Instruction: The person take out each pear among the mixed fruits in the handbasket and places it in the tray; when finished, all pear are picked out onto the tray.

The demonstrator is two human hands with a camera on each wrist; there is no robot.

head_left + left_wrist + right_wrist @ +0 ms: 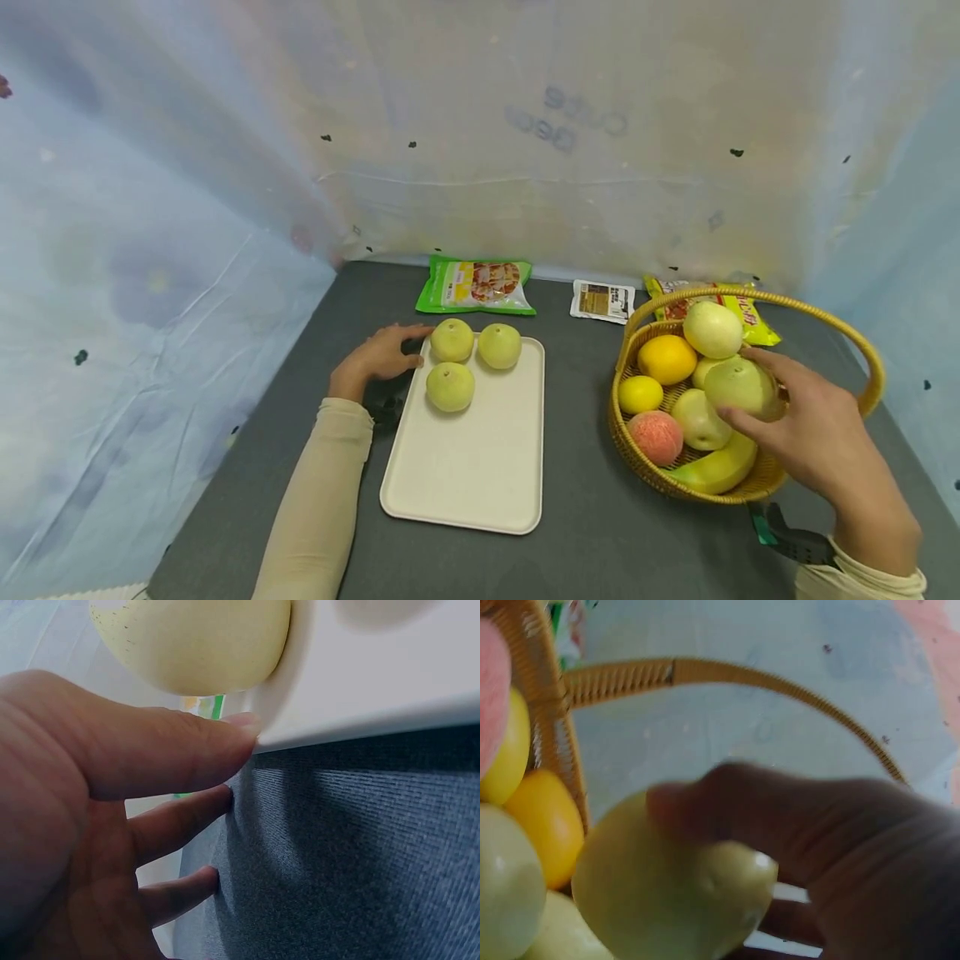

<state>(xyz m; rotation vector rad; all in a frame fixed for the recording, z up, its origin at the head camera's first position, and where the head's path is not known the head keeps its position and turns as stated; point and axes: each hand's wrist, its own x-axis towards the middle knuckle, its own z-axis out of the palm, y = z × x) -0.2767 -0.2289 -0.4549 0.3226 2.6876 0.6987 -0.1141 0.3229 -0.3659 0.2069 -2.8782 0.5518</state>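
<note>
My right hand (817, 425) grips a round yellow-green fruit (738, 387) over the right part of a wicker basket (626, 442). In the right wrist view the thumb lies across this fruit (660, 885); the other fingers are mostly hidden. Under and beside it the basket holds more pale fruits, an orange (667, 359), a lemon (641, 394), a peach (656, 437) and a banana (716, 468). My left hand (382, 354) is at the white tray's (480, 475) upper left edge, its thumb touching the rim, fingers rather straight. Three yellow-green fruits (450, 387) sit at the tray's far end.
Behind the tray lies a green food packet (476, 285). A small white packet (603, 301) is right of it, and a yellow packet (757, 321) is partly behind the basket. The basket's tall handle (817, 312) arches over the fruit. Plastic sheeting surrounds the dark table (577, 517).
</note>
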